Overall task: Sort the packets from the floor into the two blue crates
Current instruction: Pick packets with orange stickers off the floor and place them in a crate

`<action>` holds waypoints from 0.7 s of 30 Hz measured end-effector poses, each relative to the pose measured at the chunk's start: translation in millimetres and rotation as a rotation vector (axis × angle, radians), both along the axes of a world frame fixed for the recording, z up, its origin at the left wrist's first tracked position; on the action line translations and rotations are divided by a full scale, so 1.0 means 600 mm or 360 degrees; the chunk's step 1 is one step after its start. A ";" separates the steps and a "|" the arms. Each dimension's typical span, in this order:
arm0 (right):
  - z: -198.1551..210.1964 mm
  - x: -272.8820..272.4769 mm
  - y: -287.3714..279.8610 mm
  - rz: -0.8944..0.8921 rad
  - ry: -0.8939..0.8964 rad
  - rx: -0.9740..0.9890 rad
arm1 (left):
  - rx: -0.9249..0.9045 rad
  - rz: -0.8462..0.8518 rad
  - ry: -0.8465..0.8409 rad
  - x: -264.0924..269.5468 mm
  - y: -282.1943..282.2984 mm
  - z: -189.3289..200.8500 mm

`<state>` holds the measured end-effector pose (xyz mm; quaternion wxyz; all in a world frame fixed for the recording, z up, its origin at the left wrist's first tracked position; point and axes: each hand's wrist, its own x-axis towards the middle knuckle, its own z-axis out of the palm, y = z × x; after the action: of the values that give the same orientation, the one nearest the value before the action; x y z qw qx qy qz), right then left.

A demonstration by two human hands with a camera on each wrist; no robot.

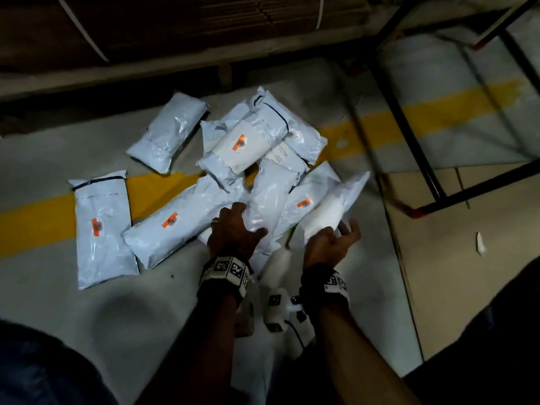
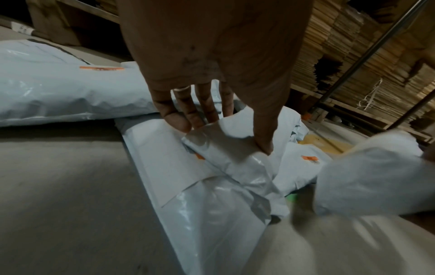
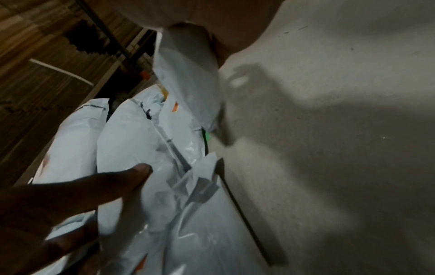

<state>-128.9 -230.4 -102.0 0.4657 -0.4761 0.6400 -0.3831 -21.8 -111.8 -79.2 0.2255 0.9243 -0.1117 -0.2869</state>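
A yellow painted stripe (image 1: pixel 423 118) ran across the grey concrete floor (image 1: pixel 87 311). Stacked flattened cardboard (image 2: pixel 367 61) filled the shelving behind, bound with a white strap (image 1: pixel 84 27). To the right stood a black metal frame (image 1: pixel 409 133) with red-tipped feet, near a white paper scrap (image 1: pixel 480 243).

The packets (image 1: pixel 181 220) are wrapped in thin, glossy grey-white plastic film, crinkled and catching highlights; small orange stickers (image 1: pixel 170 220) and a matt white paper label (image 1: pixel 242 146) are stuck on them. The floor (image 1: pixel 87 311) beneath the packets is seen as matt, faintly speckled concrete, crossed by a worn yellow painted line (image 1: pixel 35 217). Behind the packets, rough brown corrugated cardboard (image 2: pixel 367 61) is stacked, and beside it a black-painted metal frame (image 1: pixel 409 135) is seen.
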 end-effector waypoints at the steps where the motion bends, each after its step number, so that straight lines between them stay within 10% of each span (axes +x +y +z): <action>1: -0.002 -0.002 0.000 -0.0062 -0.0019 0.0067 | -0.0015 0.0010 -0.0001 -0.001 0.003 -0.001; 21: -0.046 -0.034 0.002 0.0204 0.0758 -0.0337 | -0.0136 0.0103 -0.0021 -0.005 0.014 -0.020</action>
<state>-149.4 -229.4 -129.5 0.2731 -0.6385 0.6564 -0.2948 -24.9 -103.1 -91.5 0.2731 0.9188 -0.0955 -0.2684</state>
